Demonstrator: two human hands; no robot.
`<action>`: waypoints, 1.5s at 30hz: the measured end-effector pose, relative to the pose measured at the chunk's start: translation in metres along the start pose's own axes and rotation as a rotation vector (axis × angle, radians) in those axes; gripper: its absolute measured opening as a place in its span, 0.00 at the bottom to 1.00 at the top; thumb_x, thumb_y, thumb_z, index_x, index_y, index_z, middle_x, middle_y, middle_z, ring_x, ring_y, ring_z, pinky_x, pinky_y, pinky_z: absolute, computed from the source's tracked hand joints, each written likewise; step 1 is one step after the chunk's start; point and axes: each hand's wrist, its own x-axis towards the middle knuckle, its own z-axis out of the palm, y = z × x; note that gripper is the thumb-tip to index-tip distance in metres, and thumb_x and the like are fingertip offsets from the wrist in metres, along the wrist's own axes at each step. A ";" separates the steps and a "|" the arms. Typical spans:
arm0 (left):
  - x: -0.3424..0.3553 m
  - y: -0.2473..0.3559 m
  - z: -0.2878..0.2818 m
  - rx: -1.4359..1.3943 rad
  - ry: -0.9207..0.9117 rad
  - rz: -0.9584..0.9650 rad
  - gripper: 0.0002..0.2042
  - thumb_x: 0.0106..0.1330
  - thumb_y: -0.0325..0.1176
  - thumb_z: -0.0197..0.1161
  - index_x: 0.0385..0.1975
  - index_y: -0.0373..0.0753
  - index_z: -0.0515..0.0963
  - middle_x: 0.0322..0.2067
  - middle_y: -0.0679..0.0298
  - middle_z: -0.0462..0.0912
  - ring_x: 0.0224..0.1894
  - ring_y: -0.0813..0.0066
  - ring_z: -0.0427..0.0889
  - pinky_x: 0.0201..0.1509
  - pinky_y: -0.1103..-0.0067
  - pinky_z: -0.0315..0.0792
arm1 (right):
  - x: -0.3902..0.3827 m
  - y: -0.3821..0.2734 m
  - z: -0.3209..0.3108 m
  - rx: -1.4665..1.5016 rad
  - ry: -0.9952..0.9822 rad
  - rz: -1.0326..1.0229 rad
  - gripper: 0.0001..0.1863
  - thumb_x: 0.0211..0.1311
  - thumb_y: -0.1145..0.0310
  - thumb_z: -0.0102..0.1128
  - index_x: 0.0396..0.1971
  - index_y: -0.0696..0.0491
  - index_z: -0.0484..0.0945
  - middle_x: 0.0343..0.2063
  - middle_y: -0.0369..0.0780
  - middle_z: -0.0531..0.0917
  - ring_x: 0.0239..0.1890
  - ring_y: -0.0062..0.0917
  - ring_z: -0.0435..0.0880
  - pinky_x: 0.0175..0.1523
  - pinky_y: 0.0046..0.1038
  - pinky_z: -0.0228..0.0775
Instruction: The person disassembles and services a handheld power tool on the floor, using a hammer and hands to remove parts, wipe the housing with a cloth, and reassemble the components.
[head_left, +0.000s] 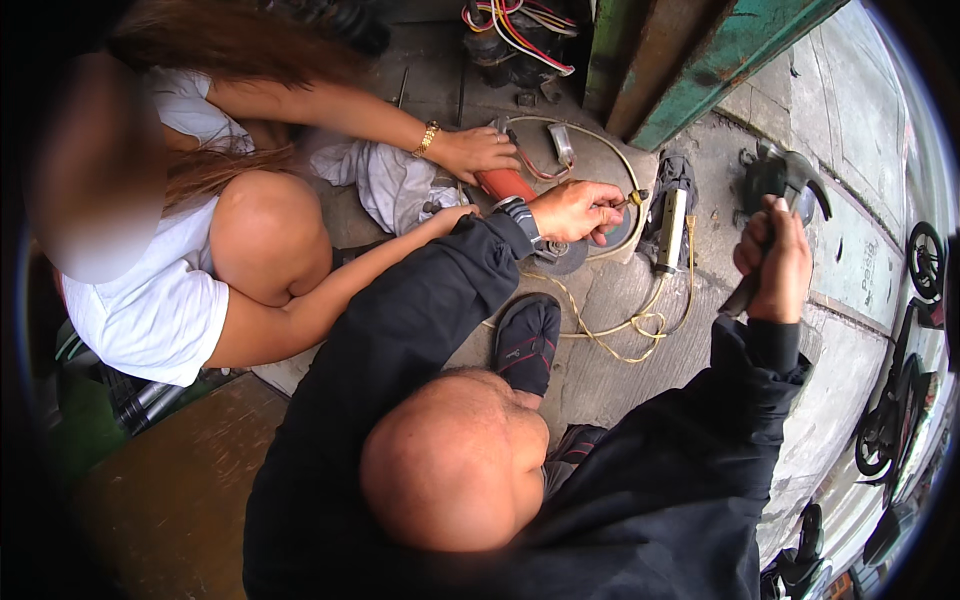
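Holding a hammer [806, 178] raised, right hand [782, 265] closed round its handle. Left hand [575, 210] pinches a slim, yellow-tipped piece [636, 198] near the red power tool [505, 184] under a co-worker's hand [478, 152]. Hammer and piece apart; work appears unfinished; portion completed unclear.

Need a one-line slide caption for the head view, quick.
Right hand grips a hammer; left hand is near a red tool under a co-worker's hand.
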 end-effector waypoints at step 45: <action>0.008 -0.019 0.006 -0.175 0.028 -0.007 0.09 0.73 0.30 0.58 0.46 0.31 0.75 0.34 0.64 0.78 0.32 0.79 0.81 0.39 0.79 0.83 | -0.014 0.009 -0.002 -0.010 -0.226 0.284 0.09 0.73 0.62 0.51 0.43 0.52 0.73 0.22 0.31 0.68 0.16 0.15 0.61 0.19 0.22 0.53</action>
